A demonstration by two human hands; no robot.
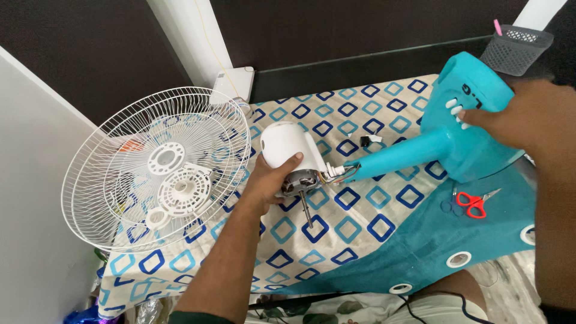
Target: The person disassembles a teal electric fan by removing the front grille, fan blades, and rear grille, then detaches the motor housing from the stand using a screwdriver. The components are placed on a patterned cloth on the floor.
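My left hand (267, 180) grips the white motor housing (288, 144) of a fan, with the bare motor (300, 182) and its metal shaft (306, 211) pointing down toward the cloth. Coloured wires (336, 174) run from the motor into a turquoise neck (396, 157). My right hand (525, 117) rests on the turquoise fan base (465, 102), fingers by its white buttons (456, 111), tilting the base up on its side.
Two stacked white wire fan guards (159, 168) lie at the left on a cloth patterned with blue squares (360, 222). Red-handled scissors (474, 203) lie on a teal curtain (444, 240). A grey mesh basket (516, 48) stands at the back right.
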